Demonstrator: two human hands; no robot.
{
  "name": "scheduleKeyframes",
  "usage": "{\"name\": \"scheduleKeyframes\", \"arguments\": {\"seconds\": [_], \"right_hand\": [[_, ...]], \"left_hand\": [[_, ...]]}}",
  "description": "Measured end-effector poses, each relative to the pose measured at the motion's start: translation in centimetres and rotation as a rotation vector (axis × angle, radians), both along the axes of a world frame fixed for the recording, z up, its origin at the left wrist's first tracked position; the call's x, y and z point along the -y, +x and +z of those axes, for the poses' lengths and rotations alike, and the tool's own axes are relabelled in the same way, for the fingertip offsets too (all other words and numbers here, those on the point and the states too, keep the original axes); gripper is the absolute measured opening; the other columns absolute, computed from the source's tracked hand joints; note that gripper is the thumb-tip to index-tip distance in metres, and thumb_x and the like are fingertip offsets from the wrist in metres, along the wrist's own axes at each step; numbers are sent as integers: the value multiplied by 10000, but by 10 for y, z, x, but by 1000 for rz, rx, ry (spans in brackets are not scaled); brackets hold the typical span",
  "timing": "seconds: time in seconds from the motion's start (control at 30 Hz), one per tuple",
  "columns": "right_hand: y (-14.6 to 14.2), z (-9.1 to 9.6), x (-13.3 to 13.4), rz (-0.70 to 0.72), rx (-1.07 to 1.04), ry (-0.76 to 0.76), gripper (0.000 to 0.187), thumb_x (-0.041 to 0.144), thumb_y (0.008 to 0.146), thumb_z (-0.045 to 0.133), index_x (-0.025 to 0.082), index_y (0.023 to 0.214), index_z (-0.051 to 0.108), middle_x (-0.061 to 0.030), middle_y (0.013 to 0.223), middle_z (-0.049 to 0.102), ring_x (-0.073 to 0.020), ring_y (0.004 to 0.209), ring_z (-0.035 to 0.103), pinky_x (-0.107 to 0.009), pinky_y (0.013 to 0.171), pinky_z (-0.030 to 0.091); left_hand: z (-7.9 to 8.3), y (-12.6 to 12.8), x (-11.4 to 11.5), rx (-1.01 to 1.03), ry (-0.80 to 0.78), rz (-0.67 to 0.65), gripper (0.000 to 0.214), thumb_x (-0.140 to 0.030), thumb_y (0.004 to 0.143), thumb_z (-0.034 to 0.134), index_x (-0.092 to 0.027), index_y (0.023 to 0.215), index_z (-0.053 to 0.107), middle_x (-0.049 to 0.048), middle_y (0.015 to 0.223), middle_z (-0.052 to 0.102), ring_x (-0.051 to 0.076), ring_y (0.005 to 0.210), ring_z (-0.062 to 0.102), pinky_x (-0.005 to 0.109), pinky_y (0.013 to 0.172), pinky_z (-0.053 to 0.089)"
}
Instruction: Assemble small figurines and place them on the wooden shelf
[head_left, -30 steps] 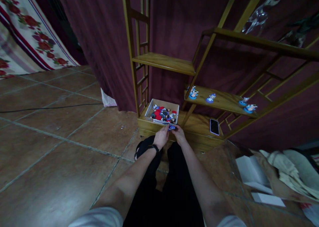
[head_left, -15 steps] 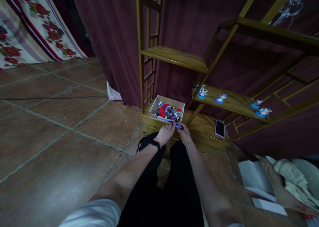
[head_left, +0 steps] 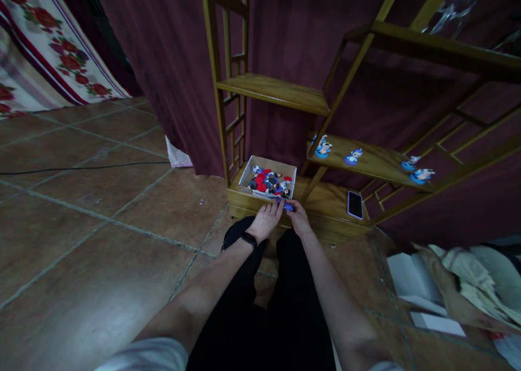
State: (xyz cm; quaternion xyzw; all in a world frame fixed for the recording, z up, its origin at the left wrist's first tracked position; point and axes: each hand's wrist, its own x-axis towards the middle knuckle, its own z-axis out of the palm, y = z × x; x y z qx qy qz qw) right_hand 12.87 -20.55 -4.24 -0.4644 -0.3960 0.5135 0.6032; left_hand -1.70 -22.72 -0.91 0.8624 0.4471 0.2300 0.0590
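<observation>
Both hands meet at the front edge of a white box [head_left: 246, 182]. Between their fingers is a small purple figurine [head_left: 288, 206], mostly covered. My left hand [head_left: 266, 217], with a black band on the wrist, is closed on its left side. From the right, my right hand [head_left: 298, 217] grips it with bent fingers. Inside the box lie several small figurines [head_left: 272, 181] with red, black and purple round bases, jumbled together. The box stands on the lowest board of a wooden shelf unit [head_left: 277, 94].
On a raised shelf to the right stand several figurines, among them a purple-based one [head_left: 352, 156]. A phone [head_left: 355, 205] lies on the lowest board. White boxes [head_left: 415, 279] and cloth [head_left: 472, 279] are on the floor at right. A black cable [head_left: 85, 168] crosses the tiles at left.
The view has shifted slightly, so the shelf unit appears further left. Both hands stay together at the box's front edge with the purple figurine.
</observation>
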Motion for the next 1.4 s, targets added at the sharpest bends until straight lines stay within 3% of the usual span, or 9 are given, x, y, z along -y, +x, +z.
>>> {"name": "scheduleKeyframes", "arguments": {"seconds": [0.17,0.33,0.47,0.67,0.77,0.93,1.1,1.4], "right_hand": [[2,-2,1,8,19,15,320,152,527,595,227,838,597,30,848,620,-134,785,539,-290,801,410],[2,-1,1,4,13,25,302,150,531,614,230,822,596,34,841,618,-133,783,540,-287,804,413],[-1,2,1,9,29,9,281,176,536,658,226,807,604,26,814,633,-141,776,556,-295,805,416],[-7,10,-1,85,-22,-105,305,285,501,734,190,761,607,8,759,654,-163,748,590,-319,760,444],[-8,12,-1,87,-77,-134,327,334,501,734,179,759,608,-5,789,661,-176,763,603,-326,739,469],[-8,12,0,96,-153,-141,299,335,515,727,173,735,605,-4,743,649,-177,686,627,-350,713,505],[-9,13,1,61,-172,-132,318,347,518,731,170,745,596,-1,729,636,-158,643,629,-333,687,518],[-7,8,-1,77,-76,-165,353,379,529,719,178,787,587,-1,734,640,-130,602,618,-275,616,504]], "left_hand": [[-2,1,1,69,18,-25,543,-76,827,301,-191,1358,305,184,1320,407,274,1127,442,390,915,309],[-2,0,2,-9,24,-10,555,-72,822,309,-190,1364,280,189,1324,393,268,1135,436,388,916,314],[0,-1,2,30,-84,9,616,-78,778,405,-186,1368,260,162,1241,473,233,1056,502,329,881,359],[-9,0,-13,440,-380,164,418,-156,749,511,-194,1164,535,91,967,635,205,873,588,282,784,419],[-17,3,-29,684,-553,113,343,-142,711,550,-155,1050,604,56,810,658,164,727,596,259,696,446],[-24,6,-42,1102,-896,111,339,-197,663,639,-116,992,616,34,726,645,113,603,584,214,567,471],[-25,9,-42,1285,-965,179,306,-176,618,702,-114,907,624,9,646,625,84,539,579,186,532,475],[-21,10,-41,1361,-1063,263,244,-113,624,700,-113,854,618,38,680,658,106,549,619,196,522,502]]}}
